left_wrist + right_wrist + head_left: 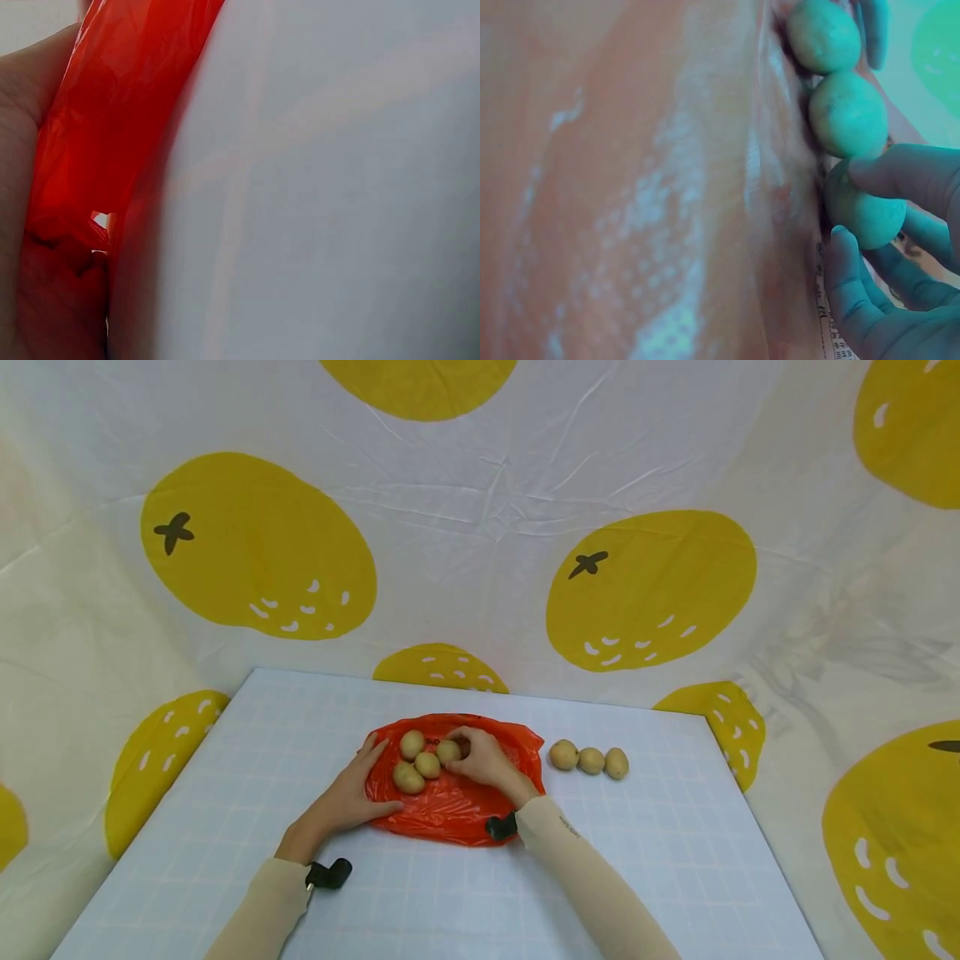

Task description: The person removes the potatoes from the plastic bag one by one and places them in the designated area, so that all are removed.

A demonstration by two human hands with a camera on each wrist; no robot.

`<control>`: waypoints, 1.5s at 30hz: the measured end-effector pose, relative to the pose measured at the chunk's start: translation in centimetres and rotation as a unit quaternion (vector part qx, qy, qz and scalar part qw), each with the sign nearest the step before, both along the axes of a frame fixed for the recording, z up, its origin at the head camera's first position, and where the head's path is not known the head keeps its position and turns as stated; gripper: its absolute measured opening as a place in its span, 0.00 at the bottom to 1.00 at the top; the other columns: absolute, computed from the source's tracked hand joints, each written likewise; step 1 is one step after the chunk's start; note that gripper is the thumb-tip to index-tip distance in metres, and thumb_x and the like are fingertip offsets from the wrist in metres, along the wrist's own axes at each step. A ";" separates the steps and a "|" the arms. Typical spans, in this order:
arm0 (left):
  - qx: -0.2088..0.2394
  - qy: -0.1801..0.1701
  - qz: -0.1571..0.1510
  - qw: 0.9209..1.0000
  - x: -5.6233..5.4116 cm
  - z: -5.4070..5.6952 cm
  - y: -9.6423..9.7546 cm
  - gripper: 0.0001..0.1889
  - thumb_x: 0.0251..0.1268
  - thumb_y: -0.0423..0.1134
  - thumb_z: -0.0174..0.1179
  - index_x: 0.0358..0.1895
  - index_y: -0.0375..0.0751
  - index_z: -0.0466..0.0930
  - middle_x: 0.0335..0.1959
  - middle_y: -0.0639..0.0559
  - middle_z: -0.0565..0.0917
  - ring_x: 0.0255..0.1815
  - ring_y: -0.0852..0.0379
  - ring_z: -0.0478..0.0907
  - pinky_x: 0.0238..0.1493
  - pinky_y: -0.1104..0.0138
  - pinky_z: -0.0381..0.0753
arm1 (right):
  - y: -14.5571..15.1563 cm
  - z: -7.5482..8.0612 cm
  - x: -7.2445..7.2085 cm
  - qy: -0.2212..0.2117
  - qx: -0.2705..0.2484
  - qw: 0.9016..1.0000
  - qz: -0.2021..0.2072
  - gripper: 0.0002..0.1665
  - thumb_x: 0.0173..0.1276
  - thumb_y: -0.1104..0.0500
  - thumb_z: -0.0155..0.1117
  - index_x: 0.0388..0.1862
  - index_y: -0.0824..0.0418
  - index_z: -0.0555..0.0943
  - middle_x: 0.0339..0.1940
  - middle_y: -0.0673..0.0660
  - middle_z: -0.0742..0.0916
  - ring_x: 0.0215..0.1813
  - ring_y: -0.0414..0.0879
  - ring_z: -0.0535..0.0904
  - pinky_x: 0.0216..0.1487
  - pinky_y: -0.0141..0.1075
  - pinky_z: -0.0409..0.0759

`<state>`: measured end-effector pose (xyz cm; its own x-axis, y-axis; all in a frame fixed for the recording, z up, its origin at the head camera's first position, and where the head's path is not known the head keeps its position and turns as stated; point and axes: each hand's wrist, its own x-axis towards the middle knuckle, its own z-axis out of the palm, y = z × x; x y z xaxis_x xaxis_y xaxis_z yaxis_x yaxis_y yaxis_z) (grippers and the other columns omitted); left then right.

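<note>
A red plastic bag [457,810] lies spread on the table, with several small tan potatoes [408,778] grouped on its left half. With thumb and fingers, my right hand [480,758] pinches the rightmost of these, a potato [866,214] that sits in line with two others in the right wrist view. My left hand [356,789] rests at the bag's left edge, thumb and fingers spread. In the left wrist view, red plastic [120,97] covers part of that hand.
Three more potatoes [591,760] lie in a row on the table, right of the bag. The table [300,710] has a pale checked cover. Behind it hangs a white cloth [465,568] printed with large yellow fruit.
</note>
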<state>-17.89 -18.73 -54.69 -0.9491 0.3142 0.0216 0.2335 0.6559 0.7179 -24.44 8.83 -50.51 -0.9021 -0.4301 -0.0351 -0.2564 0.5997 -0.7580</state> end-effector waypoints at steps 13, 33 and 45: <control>0.000 -0.002 0.002 1.000 0.1 -0.1 0.0 0.61 0.54 0.60 0.75 0.84 0.42 0.47 0.86 0.38 0.42 0.84 0.30 0.46 0.74 0.31 0.59 | 0.4 0.6 1.0 -0.017 -0.063 0.998 -0.022 0.26 0.65 0.56 0.75 0.61 0.58 0.79 0.56 0.56 0.85 0.50 0.48 0.83 0.53 0.41 0.86; -0.003 -0.009 0.006 1.000 0.1 0.1 0.1 0.61 0.55 0.59 0.75 0.84 0.43 0.47 0.86 0.38 0.42 0.83 0.29 0.46 0.74 0.31 0.59 | 1.3 3.7 1.4 -0.011 -0.151 0.988 -0.020 0.28 0.65 0.60 0.73 0.64 0.56 0.79 0.62 0.56 0.83 0.57 0.54 0.84 0.57 0.44 0.86; -0.003 -0.010 0.001 1.000 0.0 0.2 0.1 0.61 0.55 0.58 0.76 0.84 0.42 0.47 0.86 0.38 0.41 0.84 0.29 0.45 0.74 0.31 0.58 | 2.1 6.6 1.7 0.010 -0.173 0.985 -0.013 0.29 0.65 0.62 0.73 0.65 0.58 0.79 0.63 0.58 0.83 0.59 0.56 0.85 0.55 0.42 0.87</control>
<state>-17.87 -18.61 -54.52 -0.9501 0.3119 -0.0002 0.2168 0.6609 0.7184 -22.72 10.92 -43.88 -0.9119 -0.3902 0.1275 -0.2615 0.3127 -0.9132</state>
